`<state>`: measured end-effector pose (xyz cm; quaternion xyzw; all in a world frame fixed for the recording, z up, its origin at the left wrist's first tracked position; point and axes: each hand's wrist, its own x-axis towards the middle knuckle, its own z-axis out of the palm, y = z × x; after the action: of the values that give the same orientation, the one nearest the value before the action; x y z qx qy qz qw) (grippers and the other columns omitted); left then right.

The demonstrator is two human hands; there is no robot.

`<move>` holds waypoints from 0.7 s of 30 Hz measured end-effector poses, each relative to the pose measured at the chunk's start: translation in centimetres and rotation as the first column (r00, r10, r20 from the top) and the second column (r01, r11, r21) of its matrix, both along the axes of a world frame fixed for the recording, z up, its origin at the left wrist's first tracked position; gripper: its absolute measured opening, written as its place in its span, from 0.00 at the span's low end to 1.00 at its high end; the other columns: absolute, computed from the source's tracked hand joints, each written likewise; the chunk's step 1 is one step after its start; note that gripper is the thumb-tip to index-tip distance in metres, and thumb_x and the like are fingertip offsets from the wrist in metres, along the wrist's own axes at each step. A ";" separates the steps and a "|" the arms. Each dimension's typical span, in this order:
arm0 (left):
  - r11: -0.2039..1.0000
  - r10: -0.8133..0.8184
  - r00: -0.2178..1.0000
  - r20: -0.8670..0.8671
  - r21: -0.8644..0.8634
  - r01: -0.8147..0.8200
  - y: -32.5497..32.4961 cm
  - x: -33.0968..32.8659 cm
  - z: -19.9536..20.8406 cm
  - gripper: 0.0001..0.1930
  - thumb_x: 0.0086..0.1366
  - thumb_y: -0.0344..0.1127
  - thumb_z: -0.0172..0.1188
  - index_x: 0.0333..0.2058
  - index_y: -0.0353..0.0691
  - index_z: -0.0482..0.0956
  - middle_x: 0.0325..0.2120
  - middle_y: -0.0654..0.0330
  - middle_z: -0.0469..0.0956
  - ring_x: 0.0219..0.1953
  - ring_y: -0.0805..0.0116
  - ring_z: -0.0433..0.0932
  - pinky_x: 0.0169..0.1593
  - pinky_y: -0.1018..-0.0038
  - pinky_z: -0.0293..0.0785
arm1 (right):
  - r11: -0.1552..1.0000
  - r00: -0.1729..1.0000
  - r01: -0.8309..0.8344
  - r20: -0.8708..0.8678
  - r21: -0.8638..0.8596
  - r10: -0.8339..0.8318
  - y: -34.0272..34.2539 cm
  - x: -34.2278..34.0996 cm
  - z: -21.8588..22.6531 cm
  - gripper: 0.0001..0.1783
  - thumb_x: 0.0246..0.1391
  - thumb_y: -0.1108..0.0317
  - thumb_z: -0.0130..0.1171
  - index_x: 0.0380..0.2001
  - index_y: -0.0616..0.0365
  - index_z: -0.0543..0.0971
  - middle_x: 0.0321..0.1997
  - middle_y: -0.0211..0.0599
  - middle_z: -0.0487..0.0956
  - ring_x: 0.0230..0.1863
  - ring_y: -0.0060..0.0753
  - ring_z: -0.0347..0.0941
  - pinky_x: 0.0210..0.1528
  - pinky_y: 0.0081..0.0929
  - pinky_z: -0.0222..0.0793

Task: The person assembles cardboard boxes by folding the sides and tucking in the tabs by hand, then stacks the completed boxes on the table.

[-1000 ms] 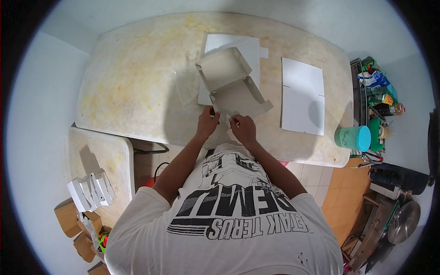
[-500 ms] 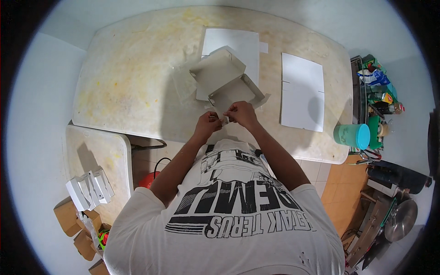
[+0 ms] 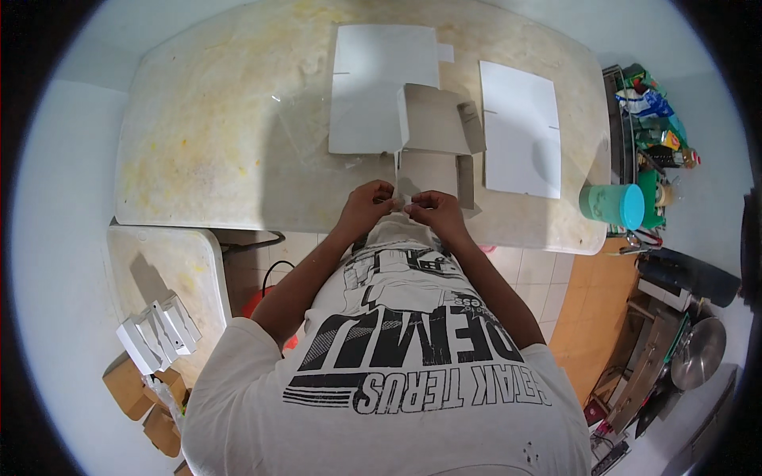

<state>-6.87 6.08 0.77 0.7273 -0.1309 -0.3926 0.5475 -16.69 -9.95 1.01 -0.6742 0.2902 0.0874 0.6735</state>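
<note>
On table (image 3: 198, 143), open box (image 3: 438, 127), now turned

Open box (image 3: 435, 119), pinched at its near left corner
Left hand's grip (image 3: 371, 205) and right hand's grip (image 3: 436, 213) close together by the bench (image 3: 198, 143) edge; a sheet (image 3: 371, 87) behind, second sheet (image 3: 520, 131) right, tub (image 3: 607, 205) farther right

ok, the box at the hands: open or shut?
Open: the box is spread at its middle fold, grey inside facing the camera.
</note>
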 end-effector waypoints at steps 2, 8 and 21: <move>0.998 0.002 1.000 -0.010 0.068 -0.002 0.7 -0.2 0.3 0.15 0.53 0.29 0.59 0.38 0.28 0.71 0.32 0.54 0.76 0.33 0.69 0.77 0.35 0.77 0.75 | 0.964 0.999 0.048 -0.027 0.262 -0.042 1.0 0.0 -0.8 0.17 0.44 0.74 0.60 0.40 0.68 0.73 0.31 0.39 0.77 0.33 0.22 0.74 0.37 0.16 0.70; 0.983 0.046 0.997 -0.068 0.179 -0.033 3.5 -1.0 -2.7 0.15 0.52 0.29 0.60 0.38 0.28 0.70 0.32 0.53 0.76 0.32 0.69 0.76 0.35 0.77 0.76 | 0.909 0.987 -0.086 -0.088 0.407 0.133 2.6 0.1 -2.7 0.20 0.47 0.73 0.59 0.44 0.68 0.70 0.34 0.38 0.76 0.34 0.23 0.73 0.36 0.16 0.71; 0.971 0.149 0.955 -0.257 0.219 -0.092 3.2 -0.5 -0.7 0.13 0.52 0.26 0.58 0.38 0.30 0.69 0.28 0.55 0.76 0.31 0.72 0.76 0.33 0.79 0.73 | 0.949 0.970 -0.166 -0.130 0.269 0.207 3.1 0.6 -3.8 0.16 0.46 0.74 0.59 0.39 0.68 0.72 0.30 0.38 0.76 0.30 0.23 0.74 0.32 0.17 0.73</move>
<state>-7.38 9.28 0.11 0.7257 0.0313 -0.4658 0.5055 -16.07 -6.80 -2.76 -0.5970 0.2632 0.2402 0.7188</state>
